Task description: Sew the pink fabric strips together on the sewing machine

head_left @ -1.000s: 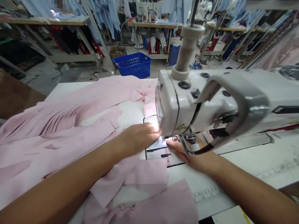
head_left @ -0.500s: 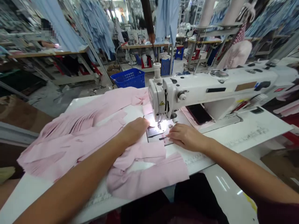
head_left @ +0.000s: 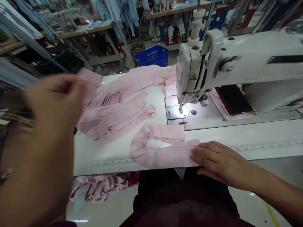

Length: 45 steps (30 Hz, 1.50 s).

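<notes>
Looking down from my head-worn camera, I see my right hand [head_left: 219, 159] lying low and flat, forearm reaching in from the lower right. Its fingers sit close together, slightly curved, with the tips pressing on the end of a looped strip of pale pink fabric [head_left: 156, 151]. That strip lies on the near part of a white sewing table [head_left: 106, 167], just in front of a white industrial sewing machine [head_left: 248, 56] and apart from its lit steel needle plate [head_left: 177, 113]. My left hand [head_left: 55, 94] is raised off the table at the left, badly blurred, with its fingers bunched. Whether they pinch the loose pink fabric piece [head_left: 90, 78] just beside them, I cannot tell. Beyond it, a pile of overlapping pale pink fabric strips [head_left: 113, 108] lies on the table, and a dark phone [head_left: 233, 99] rests on pink cloth under the machine's arm.
</notes>
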### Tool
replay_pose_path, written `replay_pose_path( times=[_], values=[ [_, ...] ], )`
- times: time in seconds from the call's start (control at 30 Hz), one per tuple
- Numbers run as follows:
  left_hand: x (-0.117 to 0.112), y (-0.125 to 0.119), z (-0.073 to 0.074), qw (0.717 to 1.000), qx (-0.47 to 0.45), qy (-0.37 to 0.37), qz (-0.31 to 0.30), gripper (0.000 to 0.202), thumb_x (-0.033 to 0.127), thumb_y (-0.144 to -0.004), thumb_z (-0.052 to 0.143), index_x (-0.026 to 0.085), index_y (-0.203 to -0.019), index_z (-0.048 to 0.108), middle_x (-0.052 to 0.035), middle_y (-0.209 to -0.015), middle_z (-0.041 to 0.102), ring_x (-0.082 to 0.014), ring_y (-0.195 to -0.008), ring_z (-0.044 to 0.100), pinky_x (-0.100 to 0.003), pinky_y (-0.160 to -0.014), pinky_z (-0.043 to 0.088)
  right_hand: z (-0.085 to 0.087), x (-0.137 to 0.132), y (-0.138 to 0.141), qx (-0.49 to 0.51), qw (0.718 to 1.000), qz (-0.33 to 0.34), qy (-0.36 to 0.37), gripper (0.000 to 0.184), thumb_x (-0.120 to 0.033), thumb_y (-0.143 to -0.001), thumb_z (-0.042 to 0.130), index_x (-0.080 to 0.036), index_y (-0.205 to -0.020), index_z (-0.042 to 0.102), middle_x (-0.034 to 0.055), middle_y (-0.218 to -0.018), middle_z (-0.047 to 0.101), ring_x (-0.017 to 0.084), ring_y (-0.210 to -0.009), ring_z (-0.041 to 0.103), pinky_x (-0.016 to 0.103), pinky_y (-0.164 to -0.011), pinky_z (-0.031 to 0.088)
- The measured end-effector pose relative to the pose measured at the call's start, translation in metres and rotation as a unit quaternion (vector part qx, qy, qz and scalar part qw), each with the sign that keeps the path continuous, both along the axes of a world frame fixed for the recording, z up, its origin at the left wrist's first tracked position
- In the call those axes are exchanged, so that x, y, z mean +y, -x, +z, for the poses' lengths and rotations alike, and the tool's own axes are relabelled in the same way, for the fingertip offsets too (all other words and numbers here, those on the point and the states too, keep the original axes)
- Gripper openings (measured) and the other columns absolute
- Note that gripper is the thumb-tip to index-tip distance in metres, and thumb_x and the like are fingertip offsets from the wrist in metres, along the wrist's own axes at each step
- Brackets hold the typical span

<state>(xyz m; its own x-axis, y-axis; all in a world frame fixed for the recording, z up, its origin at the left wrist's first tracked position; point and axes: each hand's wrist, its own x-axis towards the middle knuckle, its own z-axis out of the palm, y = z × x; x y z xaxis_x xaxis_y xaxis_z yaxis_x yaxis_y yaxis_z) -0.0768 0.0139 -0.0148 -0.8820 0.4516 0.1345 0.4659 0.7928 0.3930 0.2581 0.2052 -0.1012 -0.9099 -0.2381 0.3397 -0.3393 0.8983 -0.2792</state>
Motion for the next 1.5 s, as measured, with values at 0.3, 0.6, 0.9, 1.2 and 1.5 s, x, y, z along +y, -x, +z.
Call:
replay_pose_path(
  times=[0.3,0.6,0.9,1.2,1.5],
  values=[
    [0.086,-0.080,-0.071,0.907,-0.051,-0.002,-0.417,0.022,0.037,-0.079,0.061,0.019,-0.087,0.068,-0.0044,-0.088,0.068,-0.0222,-0.091,0.061,-0.036,-0.084,0.052,0.006,0.001,0.001,-0.016,0.999,-0.009,-0.046,0.030,-0.012,-0.101,0.033,-0.008,-0.107,0.062,0.0119,-0.099,0.064,0.021,-0.091,0.058,0.034,-0.078,0.051],
    [0.095,-0.072,-0.071,0.905,-0.089,0.059,-0.412,0.029,0.047,-0.077,0.053,0.021,-0.069,0.059,-0.0008,-0.067,0.059,-0.0176,-0.064,0.054,-0.028,-0.058,0.043,0.010,0.008,0.007,-0.063,0.993,-0.012,-0.094,0.016,-0.011,-0.093,0.048,-0.013,-0.089,0.063,0.0069,-0.090,0.061,0.020,-0.078,0.050,0.031,-0.067,0.044],
    [0.093,-0.081,-0.059,0.874,-0.104,0.094,-0.464,0.035,0.042,-0.089,0.038,0.021,-0.070,0.059,-0.0007,-0.073,0.064,-0.0178,-0.070,0.060,-0.028,-0.065,0.045,0.005,0.006,0.007,-0.027,0.996,-0.041,-0.070,0.018,-0.009,-0.094,0.045,-0.014,-0.090,0.063,0.0049,-0.086,0.060,0.019,-0.075,0.047,0.030,-0.065,0.040],
    [0.092,-0.080,-0.056,0.880,-0.061,0.014,-0.471,0.035,0.038,-0.092,0.033,0.021,-0.082,0.062,-0.0021,-0.078,0.066,-0.0177,-0.071,0.062,-0.027,-0.062,0.049,0.006,0.008,0.013,-0.063,0.997,-0.034,-0.042,0.019,-0.006,-0.091,0.047,-0.014,-0.100,0.063,0.0059,-0.086,0.062,0.019,-0.079,0.051,0.030,-0.071,0.043],
    [0.100,-0.080,-0.032,0.893,-0.106,0.014,-0.438,0.037,0.051,-0.083,0.050,0.022,-0.063,0.059,0.0014,-0.060,0.060,-0.0152,-0.058,0.055,-0.024,-0.053,0.041,0.026,0.006,0.027,-0.005,0.992,-0.077,0.102,0.021,-0.006,-0.093,0.045,-0.012,-0.096,0.065,0.0047,-0.083,0.065,0.016,-0.077,0.056,0.027,-0.074,0.048]
  ],
)
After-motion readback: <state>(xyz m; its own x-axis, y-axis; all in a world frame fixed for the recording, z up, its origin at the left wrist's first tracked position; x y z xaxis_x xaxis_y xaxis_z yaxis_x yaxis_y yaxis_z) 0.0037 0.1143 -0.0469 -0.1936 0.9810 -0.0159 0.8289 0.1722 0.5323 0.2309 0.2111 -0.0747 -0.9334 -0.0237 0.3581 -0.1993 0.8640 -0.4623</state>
